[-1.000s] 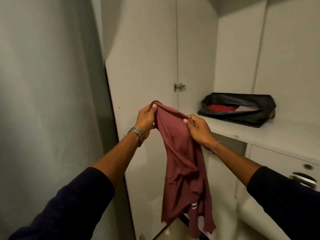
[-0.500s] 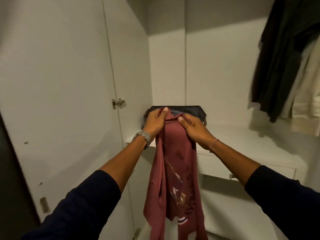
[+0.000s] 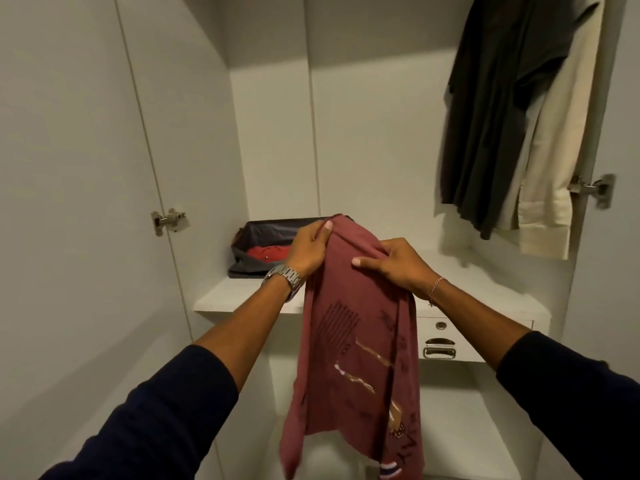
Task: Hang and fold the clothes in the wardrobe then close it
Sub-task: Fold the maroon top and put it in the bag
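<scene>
A maroon printed T-shirt (image 3: 353, 358) hangs limp in front of the open wardrobe, bunched at its top. My left hand (image 3: 308, 251) pinches the top left of the bunch, a metal watch on its wrist. My right hand (image 3: 394, 263) grips the top right, thumb pressed on the cloth. The shirt's lower hem drops below the white shelf (image 3: 485, 289). On the right of the wardrobe hang a dark garment (image 3: 495, 109) and a cream garment (image 3: 554, 161).
A black open bag (image 3: 263, 233) with red clothing inside lies at the shelf's back left. A drawer with a metal handle (image 3: 440, 348) sits under the shelf. The open left door (image 3: 86, 202) stands close; a hinge (image 3: 592, 190) marks the right side.
The view has swung right, from the left door to the wardrobe's inside. Both hands kept hold of the maroon T-shirt, and it has turned so its print faces me.
</scene>
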